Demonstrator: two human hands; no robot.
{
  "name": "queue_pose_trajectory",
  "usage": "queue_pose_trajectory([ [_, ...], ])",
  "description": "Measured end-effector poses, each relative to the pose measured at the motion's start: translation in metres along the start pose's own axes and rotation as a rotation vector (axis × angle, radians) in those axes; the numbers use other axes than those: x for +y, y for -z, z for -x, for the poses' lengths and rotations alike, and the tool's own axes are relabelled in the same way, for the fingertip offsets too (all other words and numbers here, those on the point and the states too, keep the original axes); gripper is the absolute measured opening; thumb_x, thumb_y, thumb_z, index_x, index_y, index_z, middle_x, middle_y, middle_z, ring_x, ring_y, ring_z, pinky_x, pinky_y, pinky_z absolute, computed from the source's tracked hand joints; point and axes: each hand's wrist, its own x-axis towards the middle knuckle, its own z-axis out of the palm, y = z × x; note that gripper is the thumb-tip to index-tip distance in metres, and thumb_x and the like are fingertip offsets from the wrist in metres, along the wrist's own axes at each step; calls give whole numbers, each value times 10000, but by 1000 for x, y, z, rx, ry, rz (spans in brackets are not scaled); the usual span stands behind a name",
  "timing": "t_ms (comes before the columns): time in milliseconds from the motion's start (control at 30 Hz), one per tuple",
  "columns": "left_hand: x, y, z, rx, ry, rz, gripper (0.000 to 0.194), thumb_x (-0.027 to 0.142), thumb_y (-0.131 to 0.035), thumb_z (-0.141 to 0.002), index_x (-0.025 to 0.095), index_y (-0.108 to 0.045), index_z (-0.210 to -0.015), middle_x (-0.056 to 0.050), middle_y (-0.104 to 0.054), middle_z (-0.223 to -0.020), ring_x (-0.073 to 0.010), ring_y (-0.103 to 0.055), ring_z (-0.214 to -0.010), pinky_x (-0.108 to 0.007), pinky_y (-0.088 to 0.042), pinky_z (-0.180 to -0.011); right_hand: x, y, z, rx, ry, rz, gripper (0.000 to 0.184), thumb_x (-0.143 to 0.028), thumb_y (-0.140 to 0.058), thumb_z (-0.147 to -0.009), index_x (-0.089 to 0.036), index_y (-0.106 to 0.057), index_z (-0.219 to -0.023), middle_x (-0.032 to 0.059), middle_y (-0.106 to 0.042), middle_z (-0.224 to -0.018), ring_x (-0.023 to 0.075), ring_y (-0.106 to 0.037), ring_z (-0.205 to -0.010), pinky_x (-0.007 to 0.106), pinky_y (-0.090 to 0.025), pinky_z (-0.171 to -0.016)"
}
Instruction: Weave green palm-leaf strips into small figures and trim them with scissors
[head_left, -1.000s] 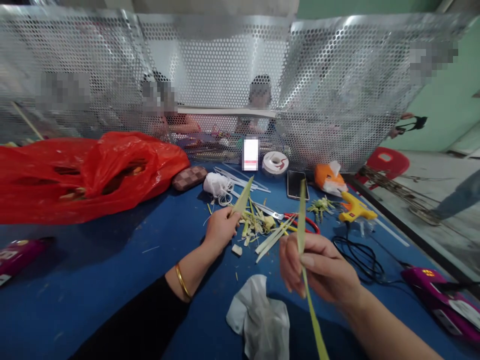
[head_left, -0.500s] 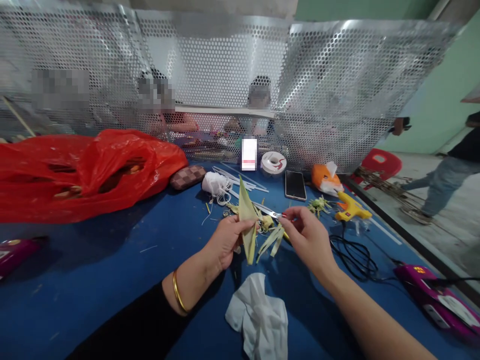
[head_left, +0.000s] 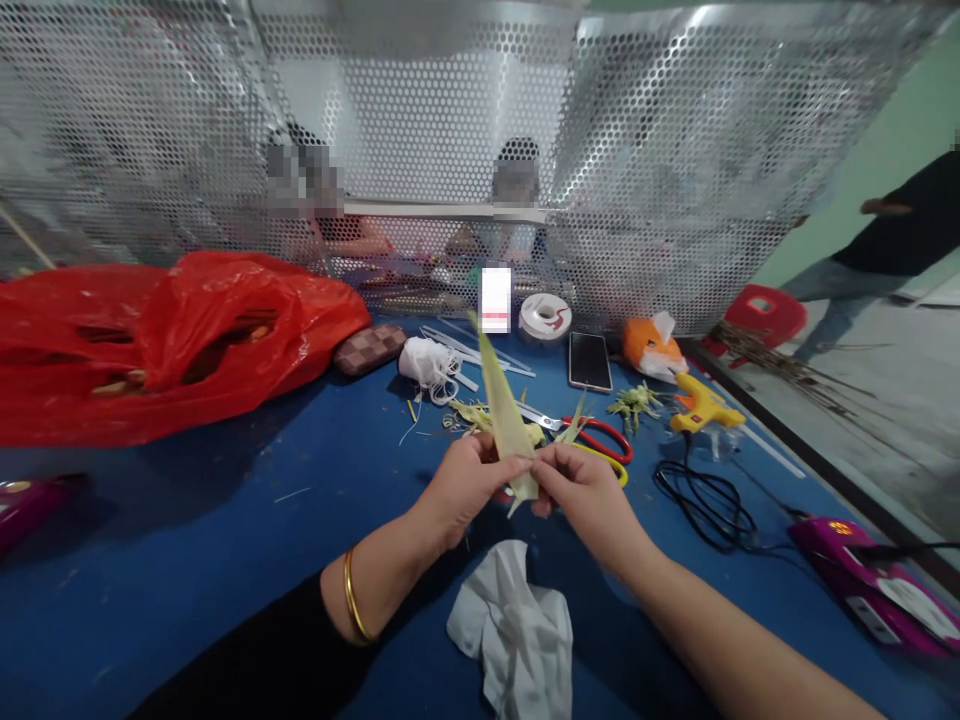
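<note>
A pale green corn husk (head_left: pixel 506 405), long and pointed at its upper end, stands upright over the middle of the table. My left hand (head_left: pixel 469 485) pinches it near its lower end between thumb and fingers. At the lower right edge, the fingertips of my right hand (head_left: pixel 581 490) are closed on the same husk. Scissors (head_left: pixel 615 437) with red and yellow handles lie just behind my right hand, partly hidden by it. Husk scraps (head_left: pixel 476 415) lie behind the held piece, and a thin green strip (head_left: pixel 576 422) shows beside the scissors.
A crumpled white cloth (head_left: pixel 517 630) lies near me. Farther back are white yarn (head_left: pixel 429 365), a tape roll (head_left: pixel 545 316), a phone (head_left: pixel 590 362) and an orange tissue pack (head_left: pixel 652 348). A yellow glue gun (head_left: pixel 705 405) with black cable is right; a red bag (head_left: pixel 187 350), left.
My right hand has moved left from the scissors to the husk's lower edge. The scissors' handles now show on the table. The husk has tilted slightly, and the camera view has shifted.
</note>
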Motion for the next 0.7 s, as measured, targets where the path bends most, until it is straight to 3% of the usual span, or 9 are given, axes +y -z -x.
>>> queue_pose_trajectory([
  [133,0,-3,2,-77,100,-79,261,97,-645,-690,92,-681,-948,-39,-686,-696,-101,-589,-535,-220,-477,-528,-1,1,-3,16,-34,-83,304,-462,-691,-710,-179,-588,-666,-24,-595,-478,118,-544,-444,247,-465,-492],
  [367,2,-3,0,48,57,-4,199,-10,-597,-697,94,-665,-852,-19,-692,-703,-69,-582,-501,-208,-505,-557,2,3,-5,-46,-54,-62,286,-417,-729,-681,-161,-601,-690,-25,-609,-525,105,-548,-469,234,-444,-504],
  [700,-2,-1,0,24,83,36,160,2,-680,-651,86,-681,-787,-37,-695,-659,-108,-623,-546,-220,-507,-562,4,2,-5,-33,-115,-117,359,-472,-769,-625,-155,-604,-663,-16,-616,-518,96,-535,-439,226,-435,-475],
])
